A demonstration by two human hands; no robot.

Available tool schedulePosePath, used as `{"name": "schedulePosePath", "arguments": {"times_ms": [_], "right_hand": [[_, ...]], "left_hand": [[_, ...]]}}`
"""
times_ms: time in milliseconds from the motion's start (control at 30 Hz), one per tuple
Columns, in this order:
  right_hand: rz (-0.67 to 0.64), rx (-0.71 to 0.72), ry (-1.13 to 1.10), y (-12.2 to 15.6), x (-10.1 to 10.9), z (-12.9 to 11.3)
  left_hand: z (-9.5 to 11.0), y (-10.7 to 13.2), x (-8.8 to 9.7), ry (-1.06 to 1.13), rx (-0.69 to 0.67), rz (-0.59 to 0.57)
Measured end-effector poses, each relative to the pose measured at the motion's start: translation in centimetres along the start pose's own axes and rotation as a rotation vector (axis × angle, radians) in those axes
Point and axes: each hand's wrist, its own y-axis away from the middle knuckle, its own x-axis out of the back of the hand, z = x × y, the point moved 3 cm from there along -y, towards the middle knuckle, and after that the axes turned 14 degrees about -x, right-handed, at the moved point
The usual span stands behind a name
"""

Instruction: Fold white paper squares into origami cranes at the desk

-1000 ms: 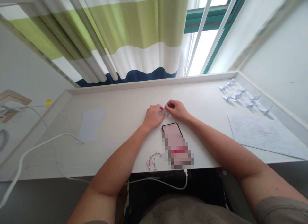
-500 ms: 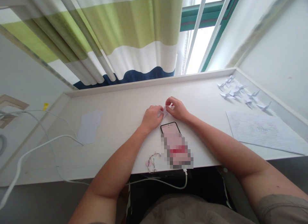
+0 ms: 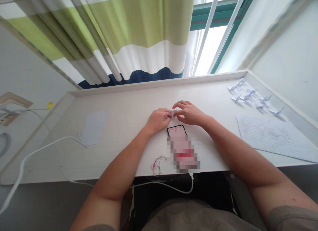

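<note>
The small piece of paper [image 3: 173,113] is at the middle of the desk [image 3: 124,107], between your two hands and just beyond the phone [image 3: 184,146]. Your left hand [image 3: 159,120] has thumb and fingers pinched together on it. Your right hand [image 3: 188,113] is loosely spread by its other edge; whether those fingertips touch it, I cannot tell. A white cable [image 3: 191,186] meets the phone's near end, a trinket chain [image 3: 157,165] lying beside it. Well off to your right, paper birds [image 3: 247,97] stand beyond a lined sheet [image 3: 270,138]
</note>
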Motion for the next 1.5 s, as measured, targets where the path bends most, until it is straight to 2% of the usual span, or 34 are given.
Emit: {"name": "schedulePosePath", "arguments": {"times_ms": [167,367,833,1133,1300,1500], "right_hand": [[-0.007,-0.03,-0.092,0.2,-0.1,0.3],[-0.02,-0.047,-0.169,0.4,-0.3,0.4],[0.04,-0.209,-0.48,-0.1,-0.6,2.4],[-0.037,-0.063,-0.389,0.1,-1.2,2.2],[-0.054,-0.078,-0.377,0.2,-1.3,2.3],[-0.006,-0.138,-0.407,0.0,-1.1,2.4]], "left_hand": [[0.5,-0.1,-0.1,0.01,-0.054,-0.03],[0.3,-0.1,-0.1,0.042,-0.045,0.005],[0.0,0.1,-0.3,0.086,0.05,0.018],[0.1,-0.1,-0.8,0.124,0.014,0.033],[-0.2,-0.2,-1.0,0.166,0.045,0.049],[-0.3,-0.3,-1.1,0.184,0.067,0.08]]}}
